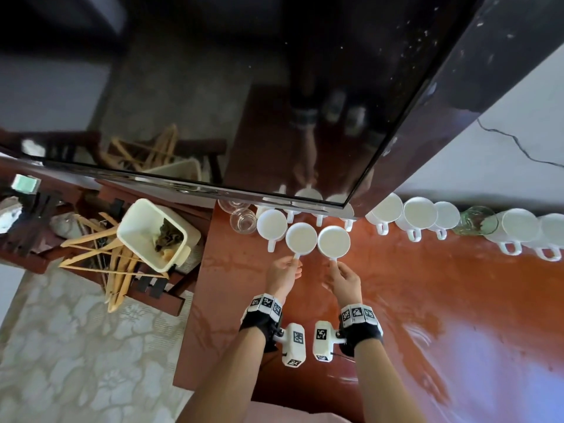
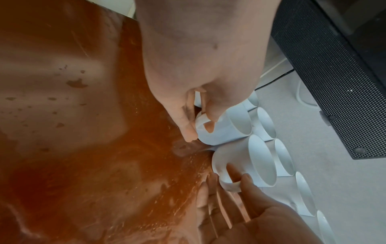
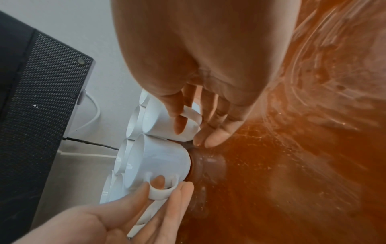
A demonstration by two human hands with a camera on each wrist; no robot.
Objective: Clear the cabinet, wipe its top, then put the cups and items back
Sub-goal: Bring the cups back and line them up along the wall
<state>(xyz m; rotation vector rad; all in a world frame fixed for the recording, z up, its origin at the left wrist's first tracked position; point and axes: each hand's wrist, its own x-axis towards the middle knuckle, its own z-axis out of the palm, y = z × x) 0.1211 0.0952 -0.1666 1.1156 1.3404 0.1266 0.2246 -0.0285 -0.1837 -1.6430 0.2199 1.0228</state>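
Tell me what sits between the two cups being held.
Nothing: in the head view the left hand's cup and the right hand's cup stand side by side on the cabinet top, nearly touching.

My right hand (image 3: 204, 79) is pinching the handle of a white cup (image 3: 167, 122) sitting on the orange cabinet top (image 3: 292, 165), while my left hand (image 3: 117, 219) is pinching another cup's handle (image 3: 159, 192) just beside it.

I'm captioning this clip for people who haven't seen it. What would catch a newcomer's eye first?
The two white ceramic cups side by side at the centre, the left hand pinching the handle of the left cup and the right hand that of the right cup. Next, the glossy reddish-brown cabinet top, with more white cups lined along the wall under a big black television screen.
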